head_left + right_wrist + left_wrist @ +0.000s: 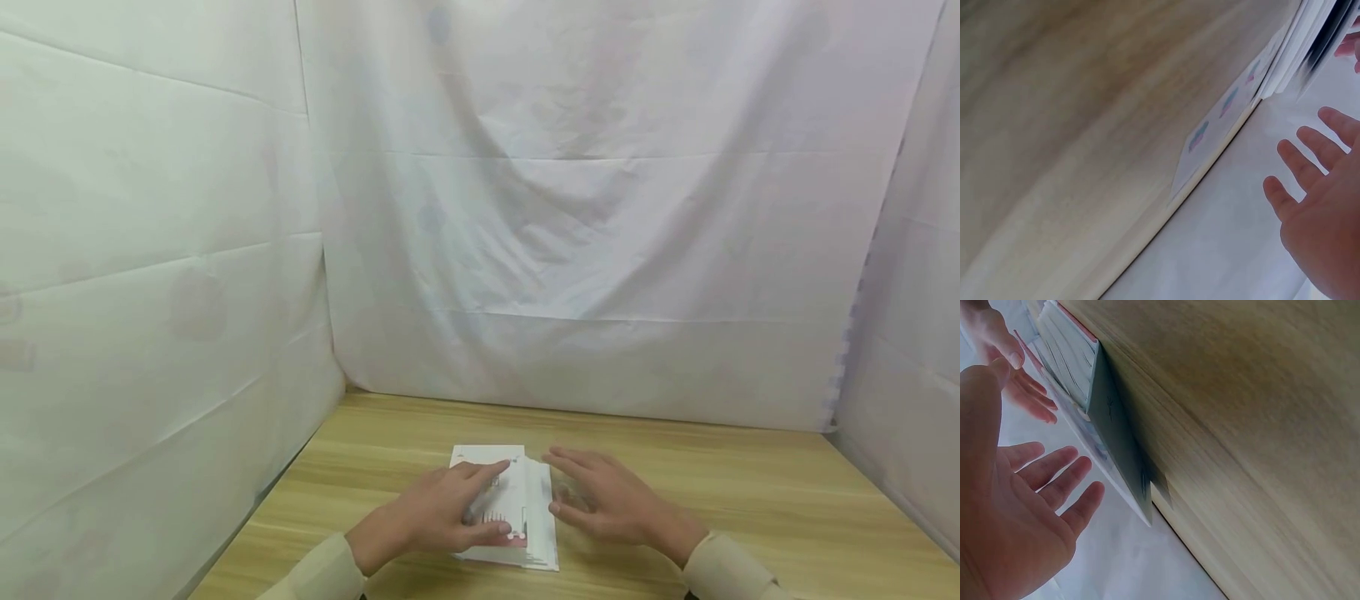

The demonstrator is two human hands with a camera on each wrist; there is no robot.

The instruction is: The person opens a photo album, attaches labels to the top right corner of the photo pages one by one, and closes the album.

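A hardcover book (pixel 487 454) lies on the wooden table before me, its white front cover raised at a slant over the page block (pixel 1066 356). In the left wrist view the book's spine side (pixel 1113 419) is in shade. My left hand (pixel 442 510) is spread over the cover in the head view and hides part of it, its fingers relaxed. To the right of the page edges is my right hand (pixel 615 500), fingers extended and thumb apart, holding nothing. The right wrist view shows a flat white leaf with small pink-and-blue pictures (pixel 1229 103) beneath the pages.
The wood-grain table (pixel 750 492) extends to both sides of the book. White cloth hangs behind it (pixel 585 250), with more white sheeting on the left side (pixel 150 292) and the right side (pixel 907 317).
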